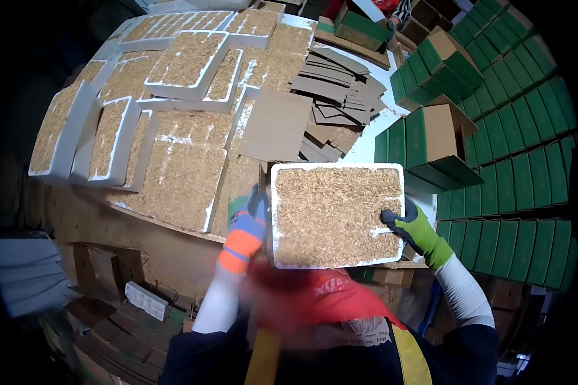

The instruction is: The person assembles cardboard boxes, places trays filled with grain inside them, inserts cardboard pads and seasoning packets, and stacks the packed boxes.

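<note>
A white foam tray [337, 215] filled with straw-coloured flakes is held in front of my body. My right hand [412, 226], in a green and dark glove, grips its right edge, with the fingertips over the rim. At the left edge is my left hand [252, 218], in a blue and orange glove with dark fingers; its fingers are partly hidden beside a strip of brown cardboard, and their hold is hard to make out. A flat cardboard sheet [276, 124] lies just beyond the tray.
Several filled foam trays [189, 61] are spread and stacked on the table at the left. Cut cardboard pieces [334, 83] lie beyond the held tray. Green boxes [514, 167] are stacked at the right, near an open box [440, 138]. Another person's hand [392, 24] shows at the top.
</note>
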Demonstrator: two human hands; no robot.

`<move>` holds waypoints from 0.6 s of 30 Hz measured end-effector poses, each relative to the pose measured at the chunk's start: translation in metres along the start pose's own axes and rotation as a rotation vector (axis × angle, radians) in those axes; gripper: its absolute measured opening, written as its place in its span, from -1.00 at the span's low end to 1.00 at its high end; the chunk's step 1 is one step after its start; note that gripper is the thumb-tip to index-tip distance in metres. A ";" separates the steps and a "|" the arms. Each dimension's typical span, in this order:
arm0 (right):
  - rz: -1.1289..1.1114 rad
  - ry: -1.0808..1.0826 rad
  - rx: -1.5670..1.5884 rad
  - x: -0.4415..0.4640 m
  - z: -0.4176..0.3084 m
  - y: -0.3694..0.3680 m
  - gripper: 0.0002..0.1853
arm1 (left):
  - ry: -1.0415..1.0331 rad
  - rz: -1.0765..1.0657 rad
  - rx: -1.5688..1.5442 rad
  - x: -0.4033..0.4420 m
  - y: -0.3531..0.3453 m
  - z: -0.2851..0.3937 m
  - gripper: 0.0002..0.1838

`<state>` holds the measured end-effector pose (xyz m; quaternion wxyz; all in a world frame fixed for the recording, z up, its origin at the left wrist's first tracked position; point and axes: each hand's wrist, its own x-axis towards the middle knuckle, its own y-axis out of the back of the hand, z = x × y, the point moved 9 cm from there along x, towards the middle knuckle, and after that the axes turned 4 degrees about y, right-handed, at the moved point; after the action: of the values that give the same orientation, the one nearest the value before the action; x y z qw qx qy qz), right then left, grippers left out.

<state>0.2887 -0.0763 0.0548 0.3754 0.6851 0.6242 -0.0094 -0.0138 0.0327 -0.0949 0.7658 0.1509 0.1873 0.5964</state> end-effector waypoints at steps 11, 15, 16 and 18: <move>-0.238 0.059 -0.951 0.085 0.072 -0.071 -0.44 | 0.456 -0.277 -0.475 0.080 0.018 -0.027 -0.48; -0.099 0.274 -1.260 0.075 0.034 -0.101 -0.78 | -0.279 0.255 0.261 0.217 0.011 -0.038 -0.22; 0.020 0.148 -1.217 0.070 0.026 -0.090 -0.84 | -0.315 0.334 0.292 0.257 0.001 -0.075 -0.20; 0.194 0.150 -0.975 0.039 0.011 -0.059 -0.67 | -0.022 0.215 0.064 0.261 -0.021 -0.079 -0.21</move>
<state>0.2515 -0.0524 -0.0022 0.6052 0.4836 0.5147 0.3674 0.0242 0.2816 -0.2021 0.6942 0.2011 0.1807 0.6671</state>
